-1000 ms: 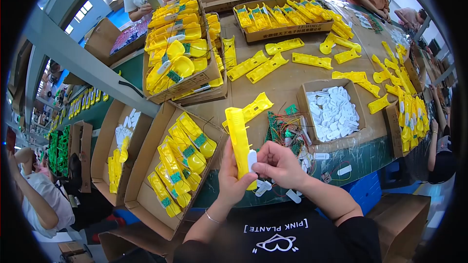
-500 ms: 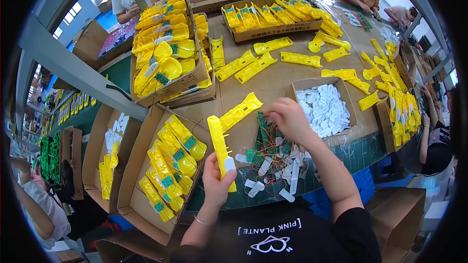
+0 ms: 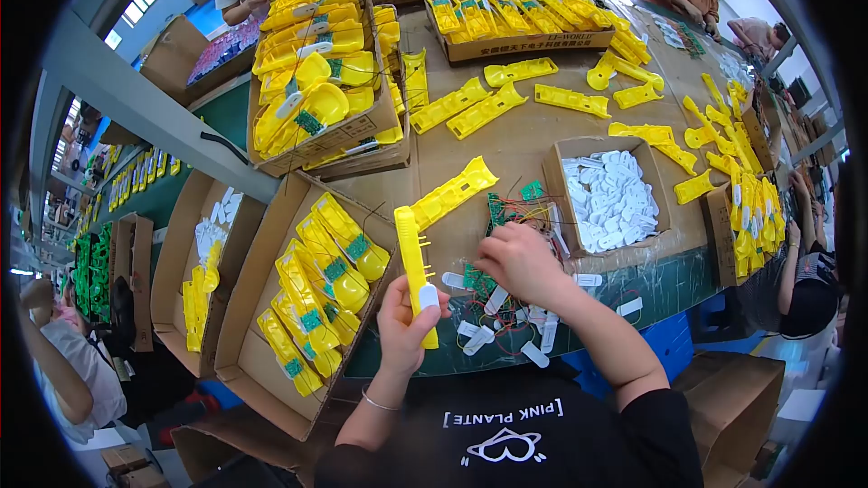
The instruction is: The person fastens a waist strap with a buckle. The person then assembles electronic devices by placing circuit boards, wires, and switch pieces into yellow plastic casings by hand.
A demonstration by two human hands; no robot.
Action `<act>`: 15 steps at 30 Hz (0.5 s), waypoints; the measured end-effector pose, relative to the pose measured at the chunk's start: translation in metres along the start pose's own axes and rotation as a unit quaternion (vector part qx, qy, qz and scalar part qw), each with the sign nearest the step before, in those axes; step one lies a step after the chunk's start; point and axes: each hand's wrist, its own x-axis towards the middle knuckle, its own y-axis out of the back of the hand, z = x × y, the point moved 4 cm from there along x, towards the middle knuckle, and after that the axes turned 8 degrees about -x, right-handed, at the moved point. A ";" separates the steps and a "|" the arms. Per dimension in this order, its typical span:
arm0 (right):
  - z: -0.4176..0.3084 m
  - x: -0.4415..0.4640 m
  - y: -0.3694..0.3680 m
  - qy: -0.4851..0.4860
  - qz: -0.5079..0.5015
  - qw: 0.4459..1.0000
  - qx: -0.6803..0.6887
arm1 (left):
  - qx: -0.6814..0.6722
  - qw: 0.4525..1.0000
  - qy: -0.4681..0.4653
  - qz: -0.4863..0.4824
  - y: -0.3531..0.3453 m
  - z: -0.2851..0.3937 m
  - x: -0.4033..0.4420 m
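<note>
My left hand (image 3: 405, 323) is closed around a long yellow plastic housing (image 3: 411, 248), held upright, with thin prongs along one side. Under my thumb a white oval plastic piece (image 3: 429, 296) lies against it. My right hand (image 3: 524, 262) has its fingers bent together in a heap of green circuit boards (image 3: 495, 210) with red, yellow and dark wires and white pieces; whatever the fingertips pinch is hidden. Just beyond my left hand, another yellow housing (image 3: 455, 192) lies on the cardboard-covered table. White strips (image 3: 534, 354) spread from the heap toward the table's front edge.
A carton of white plastic pieces (image 3: 608, 203) stands right of the heap. On my left, a carton (image 3: 237, 330) holds yellow housings with green boards. Fuller cartons (image 3: 362, 140) stand behind it, beside a grey metal post (image 3: 154, 113). Other people work around the table.
My right hand has come down and nearer into the heap, its fingers now among the wires. Some boards and white pieces have spread outward. My left hand keeps its hold on the yellow housing.
</note>
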 end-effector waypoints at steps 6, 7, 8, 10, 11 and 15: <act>-0.013 0.005 -0.017 0.079 0.011 0.996 -0.031 | 0.023 0.999 -0.023 0.004 0.001 0.001 -0.002; -0.013 0.009 0.000 0.097 0.021 0.995 -0.033 | 0.033 0.999 -0.024 0.030 -0.001 0.008 -0.005; -0.010 0.009 0.018 0.097 0.049 0.992 0.071 | 0.033 0.998 -0.034 0.034 0.001 0.014 -0.005; -0.010 0.005 0.049 0.068 0.135 0.977 0.152 | 0.032 0.998 -0.037 0.031 0.004 0.021 -0.008; -0.007 0.004 0.062 0.042 0.197 0.971 0.128 | 0.028 0.999 -0.032 0.033 0.003 0.021 -0.008; 0.004 -0.002 0.086 0.038 0.360 0.929 0.082 | 0.016 0.997 -0.073 0.006 -0.007 0.030 0.001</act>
